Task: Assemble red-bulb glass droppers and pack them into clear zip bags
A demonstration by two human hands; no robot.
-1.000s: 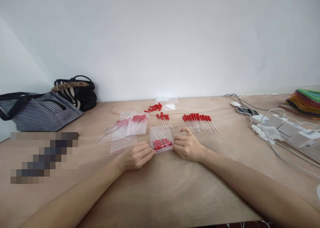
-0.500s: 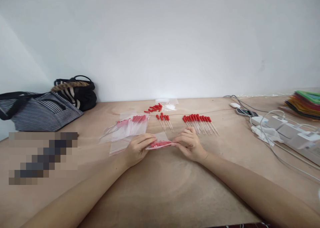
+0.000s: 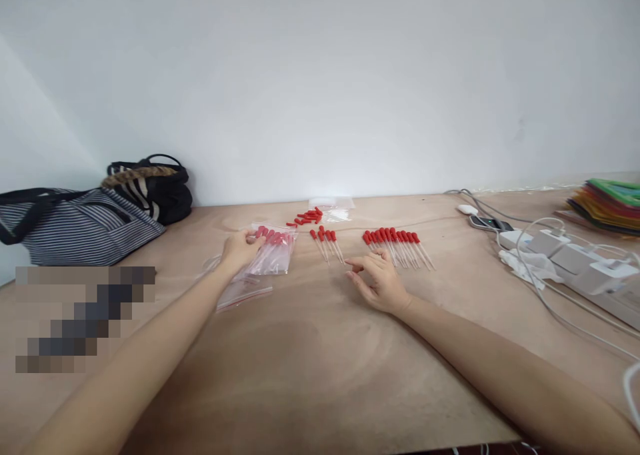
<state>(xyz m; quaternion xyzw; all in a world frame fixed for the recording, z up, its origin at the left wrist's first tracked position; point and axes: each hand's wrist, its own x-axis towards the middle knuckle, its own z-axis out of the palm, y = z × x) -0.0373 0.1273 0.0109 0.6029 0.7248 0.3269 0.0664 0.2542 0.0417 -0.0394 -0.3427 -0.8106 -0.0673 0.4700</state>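
My left hand [image 3: 242, 250] pinches the left side of a clear zip bag [image 3: 273, 258] over a pile of similar bags. Red-bulbed droppers show through the plastic. Part of the pile is hidden under the hand and the bag. Just in front lies a flat zip bag [image 3: 245, 295] with a red seal line. My right hand [image 3: 380, 283] holds nothing, its thumb and fingers apart above the table. Beyond it is a row of red-bulbed droppers [image 3: 395, 236], thin stems toward me. A smaller group of droppers [image 3: 325, 238] lies between my hands.
Loose red rubber bulbs [image 3: 310, 215] and thin clear tubes on a plastic bag [image 3: 330, 204] lie near the wall. Two bags, one striped [image 3: 90, 225] and one black [image 3: 170, 192], stand at left. Chargers [image 3: 570, 255], cables and coloured sheets [image 3: 607, 205] occupy the right.
My left hand has carried the dropper bag away from my right hand, leftward and farther back onto the pile. My right hand has let go of the bag and stayed nearly in place.
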